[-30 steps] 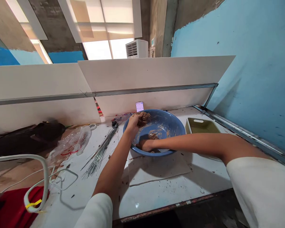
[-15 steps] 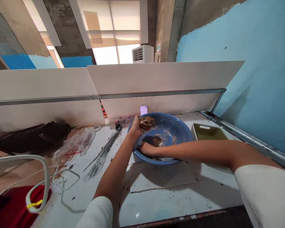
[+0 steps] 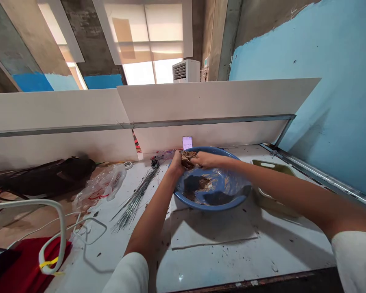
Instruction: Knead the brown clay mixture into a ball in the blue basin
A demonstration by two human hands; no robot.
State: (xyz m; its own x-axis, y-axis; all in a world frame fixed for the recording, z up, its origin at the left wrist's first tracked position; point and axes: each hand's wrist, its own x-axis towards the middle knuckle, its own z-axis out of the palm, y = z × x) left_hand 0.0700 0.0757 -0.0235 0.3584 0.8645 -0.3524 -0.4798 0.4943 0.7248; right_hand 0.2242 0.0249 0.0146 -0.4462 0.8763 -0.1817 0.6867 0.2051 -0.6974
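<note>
**Clay-like lump [image 3: 187,160] clamped between left grip [image 3: 177,162] and right grip [image 3: 206,159]**

You have the clay-like lump just over the far left rim of the blue plastic basin [image 3: 212,206], with only a narrow patch of its rough brown surface showing between your hands. Its long axis seems to run left to right across your view, though your fingers hide too much of it to be sure. Both grips are closed on it from opposite sides: the left grip wraps its left end, while the right grip's fingers [image 3: 199,158] reach across from the right and press on top. Neither hand is clearly nearer the lump, since both touch it, but the left grip sits closer to the rim.

Your left forearm [image 3: 149,215] climbs steeply from the lower left over the white bench [image 3: 219,254], angling in toward the lump. Your right arm [image 3: 293,189] stretches almost level from the right, passing over the basin's far side. Brown smears [image 3: 201,184] coat the basin floor below your hands. A bundle of thin metal wires [image 3: 137,199] lies on the bench to the basin's left, and an olive plastic tray [image 3: 271,169] sits to its right, partly behind your right arm.
</note>
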